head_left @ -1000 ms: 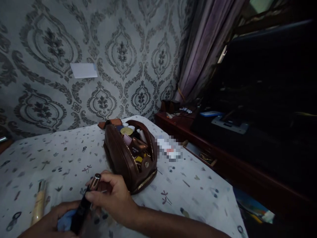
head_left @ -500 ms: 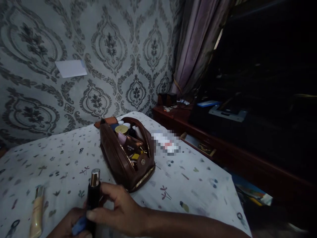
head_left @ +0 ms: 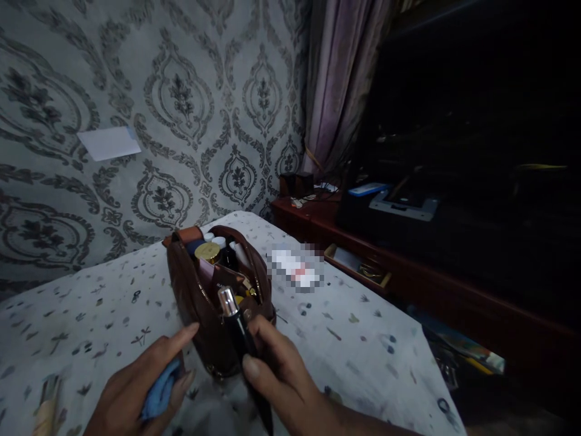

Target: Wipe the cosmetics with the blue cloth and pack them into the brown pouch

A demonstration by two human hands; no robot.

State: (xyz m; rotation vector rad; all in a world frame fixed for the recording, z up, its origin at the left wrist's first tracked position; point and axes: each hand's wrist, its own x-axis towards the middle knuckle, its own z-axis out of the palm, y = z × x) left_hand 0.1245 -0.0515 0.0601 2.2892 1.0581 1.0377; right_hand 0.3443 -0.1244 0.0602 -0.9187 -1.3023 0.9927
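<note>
Between the thumb and fingers of my right hand (head_left: pixel 290 375) is a slim black cosmetic tube (head_left: pixel 240 336) with a shiny silver end. It tilts up in front of a brown makeup bag (head_left: pixel 190 303), which stands unzipped. My left hand (head_left: pixel 140 375) is closed around a folded blue cloth (head_left: pixel 162 390), its index finger stretched toward the bag's side. Inside the bag are a gold round lid (head_left: pixel 207 252), white caps and several other cosmetics. A beige tube (head_left: pixel 45 412) with a clear cap lies at the lower left, partly cut off by the frame.
A white patterned cloth (head_left: pixel 363 339) covers the surface under the bag. Right of the bag lies a blurred-out white item (head_left: pixel 296 269). Further right is a dark red cabinet (head_left: pixel 299 221) with an open drawer (head_left: pixel 356 266) and a large dark screen (head_left: pixel 476 133).
My right hand has moved right with the black tube, up to the front of the bag. My left hand, with the blue cloth, is now apart from the tube. The view has shifted slightly.
</note>
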